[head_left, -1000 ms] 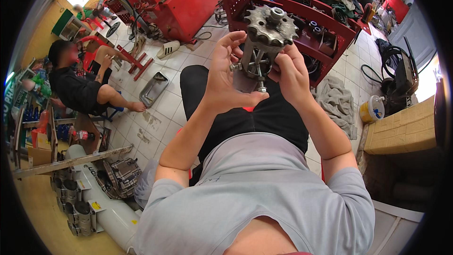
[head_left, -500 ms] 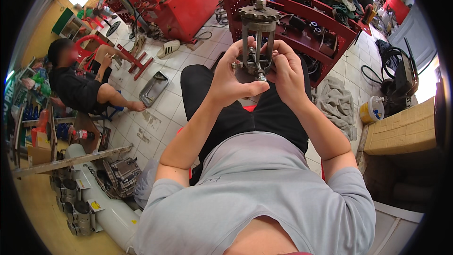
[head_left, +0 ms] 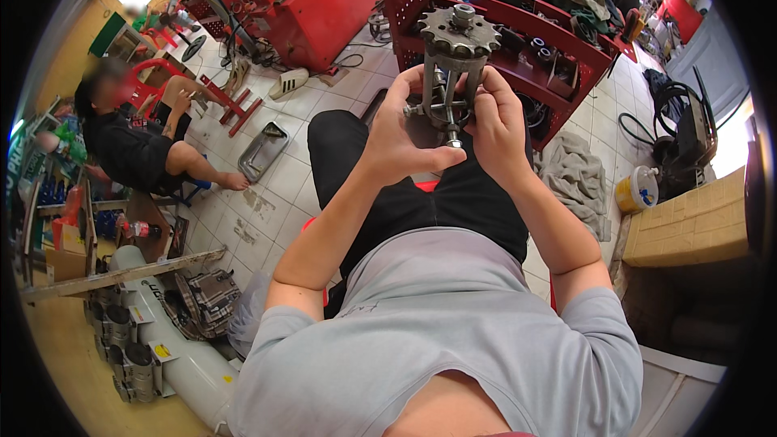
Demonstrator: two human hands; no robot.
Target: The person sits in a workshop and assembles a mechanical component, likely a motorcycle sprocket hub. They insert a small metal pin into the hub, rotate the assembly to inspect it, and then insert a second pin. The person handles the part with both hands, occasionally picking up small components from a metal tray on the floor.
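Note:
Above my lap, between both hands, stands a metal sprocket assembly [head_left: 439, 91]. A toothed sprocket [head_left: 458, 32] with a hex nut in its middle sits at the top, and grey posts run down from it to a frame with bolts. My left hand [head_left: 405, 133] grips the assembly's left side, its thumb stretched out against a bolt head [head_left: 455, 144] at the lower end. On the other side my right hand [head_left: 496, 121] is closed at the lower posts with fingers curled. Some of the fingertips are hidden behind the metal.
Ahead stands a red tool trolley [head_left: 477, 0] with wrenches and rags on top. A metal tray [head_left: 264, 151] lies on the tiled floor, left of my knees. Further left a person [head_left: 129, 142] sits low. At right are a grey cloth [head_left: 573, 182] and a yellow bucket [head_left: 638, 189].
The assembly has tilted and its top has shifted slightly right and down, so more of the sprocket's upper face shows. Both hands keep their hold. The seated person's head has turned.

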